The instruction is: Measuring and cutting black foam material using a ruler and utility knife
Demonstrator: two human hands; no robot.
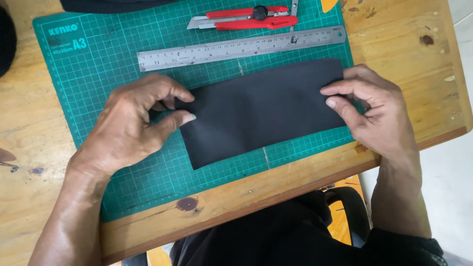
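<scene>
Wooden table carries a green cutting mat, where a black rectangular sheet lies flat below a steel ruler. Left hand pinches its left edge; right hand pinches its right edge.

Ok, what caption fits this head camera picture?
Left hand and right hand pinch a black sheet on a green cutting mat.
</scene>
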